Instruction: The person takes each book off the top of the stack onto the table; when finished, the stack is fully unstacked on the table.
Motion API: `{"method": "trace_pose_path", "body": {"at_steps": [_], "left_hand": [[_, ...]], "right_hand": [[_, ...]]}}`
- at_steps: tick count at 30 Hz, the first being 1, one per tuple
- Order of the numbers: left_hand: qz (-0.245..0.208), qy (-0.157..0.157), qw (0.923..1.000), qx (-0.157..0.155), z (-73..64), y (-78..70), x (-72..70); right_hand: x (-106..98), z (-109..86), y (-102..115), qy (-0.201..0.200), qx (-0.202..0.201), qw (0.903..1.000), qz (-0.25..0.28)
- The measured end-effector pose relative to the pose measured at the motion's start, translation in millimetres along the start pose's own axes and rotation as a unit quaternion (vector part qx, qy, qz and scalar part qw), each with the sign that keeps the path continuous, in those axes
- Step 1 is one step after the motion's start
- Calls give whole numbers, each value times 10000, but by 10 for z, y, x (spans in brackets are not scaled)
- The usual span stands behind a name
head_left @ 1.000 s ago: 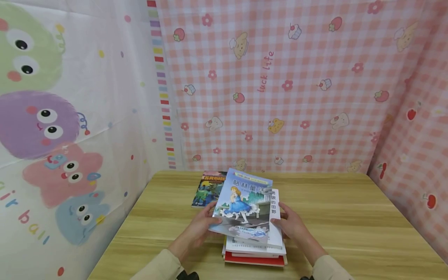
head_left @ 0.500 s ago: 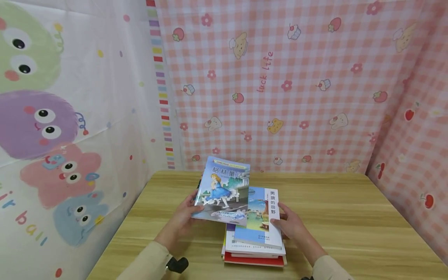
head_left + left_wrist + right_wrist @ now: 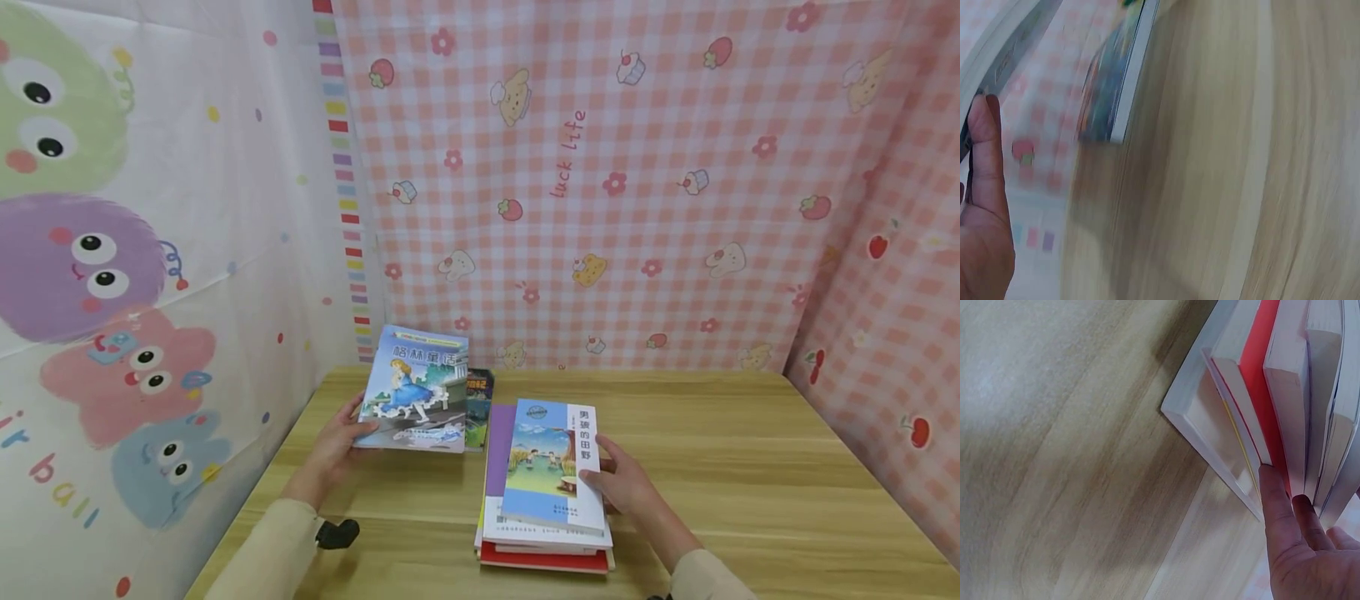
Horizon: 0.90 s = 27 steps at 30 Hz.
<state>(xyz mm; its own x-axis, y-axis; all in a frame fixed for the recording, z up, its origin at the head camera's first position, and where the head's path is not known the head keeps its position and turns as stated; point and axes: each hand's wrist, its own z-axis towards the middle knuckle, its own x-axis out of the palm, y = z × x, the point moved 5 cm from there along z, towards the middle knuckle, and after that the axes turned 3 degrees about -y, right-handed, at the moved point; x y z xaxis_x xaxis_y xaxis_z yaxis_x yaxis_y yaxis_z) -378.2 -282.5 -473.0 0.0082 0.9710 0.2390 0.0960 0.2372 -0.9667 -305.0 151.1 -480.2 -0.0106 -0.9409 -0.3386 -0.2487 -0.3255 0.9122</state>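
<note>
My left hand (image 3: 333, 450) holds a blue picture-cover book (image 3: 412, 392) by its left edge, thumb on the cover and fingers beneath. That book is raised and tilted over a dark, colourful book (image 3: 478, 417), hiding most of it. To the right stands a stack of books, topped by a white-and-blue book (image 3: 543, 467) with a lake scene. A purple-covered book (image 3: 497, 467) and a red book (image 3: 543, 557) show lower down. My right hand (image 3: 622, 479) rests against the stack's right side, thumb on the top book's edge; the right wrist view shows fairly straight fingers (image 3: 1279, 509) touching the book edges.
The stack stands on a wooden table (image 3: 712, 467). A pink checked curtain (image 3: 600, 208) hangs behind the table's far edge, and a white cartoon-print curtain (image 3: 255, 250) hangs on the left.
My left hand has carried the blue book leftward off the stack, uncovering the lake-scene book, to above the dark book. My right hand has stayed at the stack's side.
</note>
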Motion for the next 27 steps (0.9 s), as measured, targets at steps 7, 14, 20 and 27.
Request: {"method": "trace_pose_path", "body": {"at_steps": [7,14,20,27], "left_hand": [[398,-117,9991,111,62,-100,-375],[834,-348,9959,-26,114,-104,-649],[1045,-488,9933,-103,130,-90,-813],[1513,-520,9869,-216,161,-49,-882]], "right_hand": [[0,12,-13,-21,-16,10000,-29],[-7,20,-19,-15,-8,10000,-59],[-4,30,-26,-19,-28,10000,-79],[-3,27,-31,70,-26,10000,67]]}}
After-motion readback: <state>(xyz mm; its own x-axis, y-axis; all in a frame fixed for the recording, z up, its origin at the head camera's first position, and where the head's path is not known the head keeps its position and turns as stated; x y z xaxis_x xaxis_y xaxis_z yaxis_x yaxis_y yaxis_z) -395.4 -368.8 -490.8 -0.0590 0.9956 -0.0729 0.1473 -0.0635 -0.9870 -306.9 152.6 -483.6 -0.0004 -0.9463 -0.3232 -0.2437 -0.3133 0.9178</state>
